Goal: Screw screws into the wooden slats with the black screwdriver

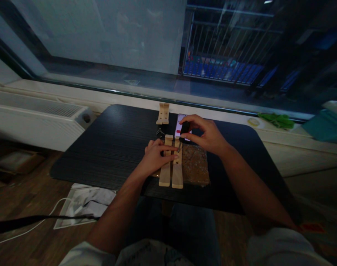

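Two pale wooden slats [172, 173] lie side by side on the dark table [113, 147], partly over a brown cork-like mat [196, 166]. My left hand [155, 155] lies flat on the slats, fingers stretched across them. My right hand [205, 135] is closed round a small black-handled screwdriver [183, 131], its tip resting on the right slat. A phone [179, 125] with a lit screen lies just behind, half hidden by my right hand.
Another wooden piece [163, 113] lies near the table's far edge, with small metal parts [159, 132] beside it. A white radiator [37, 118] stands at left. White paper [85, 203] and a cable lie on the floor. Green cloth [277, 120] sits on the sill.
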Available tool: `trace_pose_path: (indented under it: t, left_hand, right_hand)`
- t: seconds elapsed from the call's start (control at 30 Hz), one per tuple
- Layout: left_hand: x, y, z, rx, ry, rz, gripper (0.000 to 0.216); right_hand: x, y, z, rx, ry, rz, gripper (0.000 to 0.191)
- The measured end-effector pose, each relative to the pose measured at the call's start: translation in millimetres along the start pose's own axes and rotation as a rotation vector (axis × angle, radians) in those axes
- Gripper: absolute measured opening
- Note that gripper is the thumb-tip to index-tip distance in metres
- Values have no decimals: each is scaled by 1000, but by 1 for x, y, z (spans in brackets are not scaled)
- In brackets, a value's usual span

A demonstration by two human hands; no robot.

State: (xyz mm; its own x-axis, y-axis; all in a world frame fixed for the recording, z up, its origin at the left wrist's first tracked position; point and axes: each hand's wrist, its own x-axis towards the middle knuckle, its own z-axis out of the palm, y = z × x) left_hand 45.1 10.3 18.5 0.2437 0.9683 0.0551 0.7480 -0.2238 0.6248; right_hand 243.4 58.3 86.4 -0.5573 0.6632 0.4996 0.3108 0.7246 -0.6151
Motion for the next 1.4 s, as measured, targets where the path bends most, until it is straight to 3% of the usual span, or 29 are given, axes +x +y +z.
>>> trace_pose_path:
  t: [0.3, 0.43, 0.57, 0.7, 1.4]
  left_hand:
    - [0, 1, -2, -1, -8, -13, 28]
    - [0, -1, 0, -4, 12, -2, 28]
    - [0, 0, 0, -6, 9, -5, 28]
    - [0, 2, -1, -8, 1, -18, 28]
    - [0, 0, -1, -8, -7, -19, 28]
  right_hand:
    - [0, -1, 2, 18, 9, 43, 29]
    - [-1, 1, 3, -15, 17, -17, 37]
    - [-1, -2, -2, -37, -57, -111, 35]
    - [-2, -6, -8, -26, -113, -113, 42]
    - [0, 0, -6, -74, -45, -98, 35]
